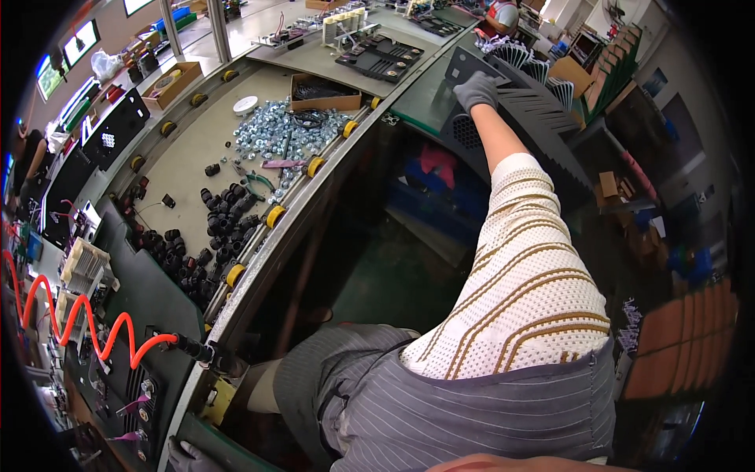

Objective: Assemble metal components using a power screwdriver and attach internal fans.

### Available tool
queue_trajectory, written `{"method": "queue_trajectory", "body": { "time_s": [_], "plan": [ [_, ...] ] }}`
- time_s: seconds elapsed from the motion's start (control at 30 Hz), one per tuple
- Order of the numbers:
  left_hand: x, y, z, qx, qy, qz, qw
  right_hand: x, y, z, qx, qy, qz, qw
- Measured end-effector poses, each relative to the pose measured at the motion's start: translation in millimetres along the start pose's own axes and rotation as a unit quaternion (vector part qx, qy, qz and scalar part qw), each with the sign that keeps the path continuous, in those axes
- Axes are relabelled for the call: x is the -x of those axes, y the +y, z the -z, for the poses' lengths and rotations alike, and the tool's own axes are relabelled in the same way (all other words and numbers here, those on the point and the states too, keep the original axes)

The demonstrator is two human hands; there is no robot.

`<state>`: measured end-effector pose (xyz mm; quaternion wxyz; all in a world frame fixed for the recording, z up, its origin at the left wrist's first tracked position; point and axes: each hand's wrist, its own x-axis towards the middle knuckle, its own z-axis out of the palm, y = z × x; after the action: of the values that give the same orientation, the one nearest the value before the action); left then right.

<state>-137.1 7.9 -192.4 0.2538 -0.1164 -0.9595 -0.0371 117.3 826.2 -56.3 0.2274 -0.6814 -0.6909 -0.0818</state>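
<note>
My right hand (476,93) in a grey glove reaches far out to the upper right. Its fingers are bent over the upper part of a dark metal panel (464,118), which has round holes and a honeycomb vent. This panel lies at the end of a row of dark slotted panels (535,110). At the lower left, my left hand (189,458), also gloved in grey, rests at the dark green bench surface (224,448). Its fingers lie slightly apart, and the frame's lower edge cuts off the rest.
Between roller rails with yellow wheels (274,215), a tray surface holds black plastic fittings (228,216), silver hardware (271,130) and pliers (258,182). An orange coiled air hose (126,330) hangs left. Circuit assemblies (381,57) stand farther along. Another person (503,16) works at the back.
</note>
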Motion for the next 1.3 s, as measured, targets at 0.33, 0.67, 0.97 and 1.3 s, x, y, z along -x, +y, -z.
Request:
{"method": "queue_trajectory", "body": {
  "time_s": [0.33,0.67,0.97,1.3],
  "plan": [
    [3.3,-22.9,-16.0,0.027,-0.079,0.047,0.995,-1.0,-4.4,8.8,-0.083,-0.287,0.005,0.954],
    [4.5,-29.7,-28.0,0.02,-0.058,0.038,0.997,58.6,-36.5,2.4,-0.785,-0.35,-0.079,0.504],
    [11.8,-34.5,-20.6,0.033,-0.103,0.034,0.994,214.7,-72.8,156.2,-0.778,-0.475,0.182,0.37],
    [22.5,105.4,122.2,0.828,-0.193,0.13,0.511,334.9,-127.3,146.5,-0.533,-0.745,0.398,0.053]
  ]
}}
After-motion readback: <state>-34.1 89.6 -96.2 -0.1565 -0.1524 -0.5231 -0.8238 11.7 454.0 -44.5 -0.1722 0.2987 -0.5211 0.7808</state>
